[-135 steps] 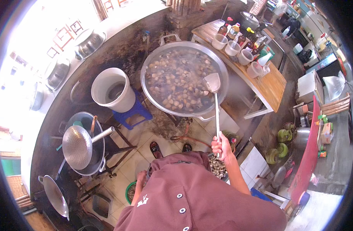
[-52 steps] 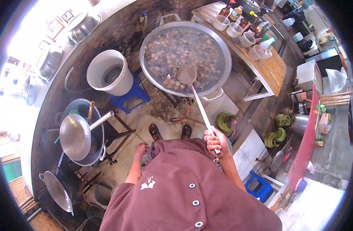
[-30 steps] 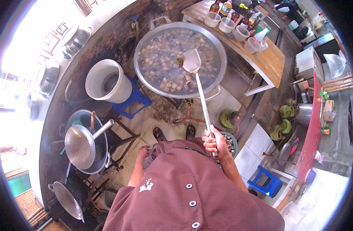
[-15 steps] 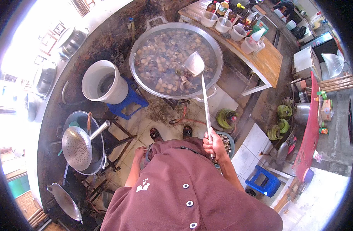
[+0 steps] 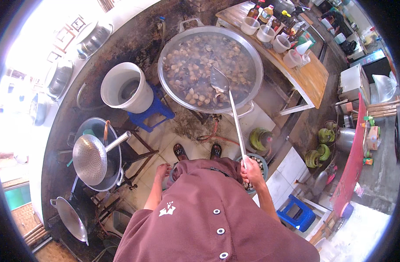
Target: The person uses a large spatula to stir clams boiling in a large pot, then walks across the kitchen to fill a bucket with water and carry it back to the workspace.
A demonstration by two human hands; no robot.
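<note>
My right hand is closed round the upper handle of a long metal wok spatula. Its shovel-shaped head slants into a wide metal pot, reaching down among clams in cloudy, steaming liquid. Part of the blade's lower edge is hidden by the clams and liquid. My left hand hangs low by my left leg, fingers loosely extended, holding nothing that I can see. Beneath my right hand, a basin with more shells is partly covered by my arm and shirt.
Left of the pot, a white bucket stands on a blue stool. A perforated strainer rests over a big pan at left. Sauce bottles and plastic tubs crowd a wooden table. A green gas cylinder sits right of my feet.
The spatula's head has tipped over and dropped from above the clams down into them. My right hand keeps its grip. The whole view has shifted slightly.
</note>
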